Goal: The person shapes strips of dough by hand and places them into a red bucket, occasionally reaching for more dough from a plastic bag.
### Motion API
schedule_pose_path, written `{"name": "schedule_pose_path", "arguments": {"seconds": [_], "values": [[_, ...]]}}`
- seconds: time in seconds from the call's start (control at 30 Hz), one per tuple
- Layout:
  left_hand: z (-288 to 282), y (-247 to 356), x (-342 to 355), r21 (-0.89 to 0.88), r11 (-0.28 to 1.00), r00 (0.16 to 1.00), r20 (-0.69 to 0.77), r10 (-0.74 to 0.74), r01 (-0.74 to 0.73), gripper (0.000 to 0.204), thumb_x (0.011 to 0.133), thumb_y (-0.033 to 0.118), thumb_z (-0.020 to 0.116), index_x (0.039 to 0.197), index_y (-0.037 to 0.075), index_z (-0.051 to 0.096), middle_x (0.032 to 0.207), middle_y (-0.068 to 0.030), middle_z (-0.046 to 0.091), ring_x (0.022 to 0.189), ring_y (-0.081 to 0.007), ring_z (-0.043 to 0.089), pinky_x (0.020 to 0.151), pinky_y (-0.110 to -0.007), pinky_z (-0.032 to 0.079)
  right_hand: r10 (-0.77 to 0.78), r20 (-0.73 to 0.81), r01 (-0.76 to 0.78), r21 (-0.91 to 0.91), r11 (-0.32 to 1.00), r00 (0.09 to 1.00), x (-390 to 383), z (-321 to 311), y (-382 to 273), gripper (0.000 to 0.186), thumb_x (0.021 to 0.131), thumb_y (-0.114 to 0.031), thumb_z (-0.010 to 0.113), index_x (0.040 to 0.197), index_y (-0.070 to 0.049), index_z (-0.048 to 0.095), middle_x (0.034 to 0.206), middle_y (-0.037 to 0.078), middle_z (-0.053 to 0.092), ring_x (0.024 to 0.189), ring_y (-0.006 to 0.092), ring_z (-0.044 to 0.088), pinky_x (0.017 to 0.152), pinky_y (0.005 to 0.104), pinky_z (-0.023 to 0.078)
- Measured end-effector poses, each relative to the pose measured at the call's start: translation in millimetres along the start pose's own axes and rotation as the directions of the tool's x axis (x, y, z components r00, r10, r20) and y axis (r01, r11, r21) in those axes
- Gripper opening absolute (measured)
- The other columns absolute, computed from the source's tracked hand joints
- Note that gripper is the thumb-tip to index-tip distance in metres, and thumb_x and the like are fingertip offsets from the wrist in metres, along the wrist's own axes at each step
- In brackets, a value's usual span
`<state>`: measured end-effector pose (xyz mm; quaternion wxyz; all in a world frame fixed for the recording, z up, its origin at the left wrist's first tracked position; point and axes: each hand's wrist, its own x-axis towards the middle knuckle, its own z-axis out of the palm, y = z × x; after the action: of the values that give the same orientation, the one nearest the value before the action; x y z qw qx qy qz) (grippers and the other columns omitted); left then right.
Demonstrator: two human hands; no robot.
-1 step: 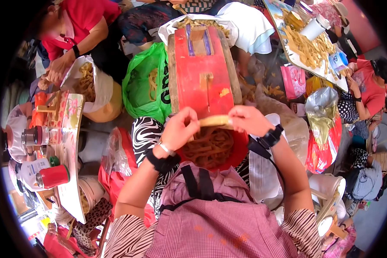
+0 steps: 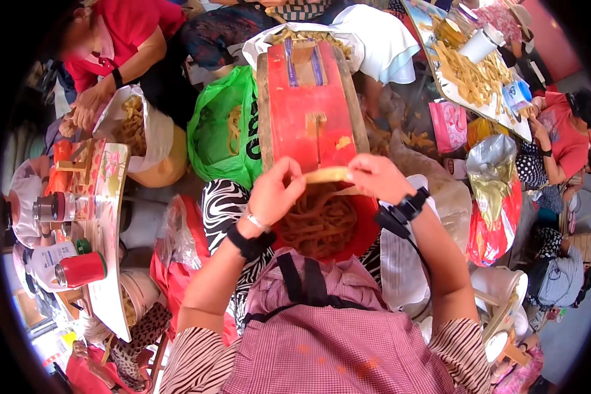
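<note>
My left hand [image 2: 276,192] pinches one end of a short pale-yellow strip [image 2: 327,175], which looks like vegetable. The other end lies between the fingers of my right hand [image 2: 379,178]. A thin piece trails below the right fingers. Both hands are just in front of the near edge of a red board [image 2: 299,131], which has a small wooden piece and a narrow slit in its middle. Under my hands, a red tub [image 2: 369,226] in my lap holds many brownish strips [image 2: 318,223].
A green plastic bag [image 2: 207,125] stands left of the board. A white-lined bucket of strips [image 2: 157,148] is farther left. Tables with a red flask [image 2: 80,270] and a white cup [image 2: 482,43] flank me. Several people sit around. A red and gold bag [image 2: 492,197] stands right.
The strip has shifted slightly up and left. A thin piece now shows below my right fingers. My right wrist has moved a little.
</note>
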<state>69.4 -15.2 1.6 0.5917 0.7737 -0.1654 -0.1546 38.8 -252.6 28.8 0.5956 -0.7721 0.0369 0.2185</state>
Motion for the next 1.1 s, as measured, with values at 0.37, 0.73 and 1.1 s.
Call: {"name": "schedule_pose_path", "arguments": {"seconds": [0.37,0.73,1.1], "values": [[10,-9,29,0.588,0.809,0.986,-0.123,0.112,-0.018,0.010,0.077,0.016,0.056,0.083,0.007,0.055,0.067,-0.0140,0.058,0.065,-0.0331,0.057,0.057,-0.040,0.045,-0.230,-0.565,-0.097,-0.489,0.867,0.792,56,-4,42,0.018,0.078,-0.020,0.055,0.082,-0.003,0.059,0.073,0.016,0.060,0.066,0.0316,0.058,0.059,0.0380,0.046],[9,12,-21,0.503,0.821,0.948,-0.009,0.318,-0.270,0.022,0.074,0.001,0.052,0.094,0.006,0.058,0.090,-0.0133,0.060,0.084,-0.0293,0.058,0.071,-0.035,0.048,0.105,0.393,-0.258,0.361,0.896,0.914,-57,23,9,0.022,0.084,-0.018,0.055,0.100,-0.004,0.056,0.082,0.002,0.062,0.064,0.0047,0.053,0.047,0.0177,0.038],[18,9,-61,-0.456,0.772,0.882,0.376,-0.284,0.443,0.014,0.085,0.008,0.044,0.092,0.004,0.055,0.068,-0.0032,0.056,0.051,-0.0057,0.048,0.044,-0.017,0.035,-0.063,0.099,0.051,0.112,0.992,0.993,-51,70,23,0.038,0.075,-0.023,0.064,0.105,-0.002,0.051,0.079,0.008,0.060,0.067,0.0156,0.058,0.057,0.0276,0.047]]}}
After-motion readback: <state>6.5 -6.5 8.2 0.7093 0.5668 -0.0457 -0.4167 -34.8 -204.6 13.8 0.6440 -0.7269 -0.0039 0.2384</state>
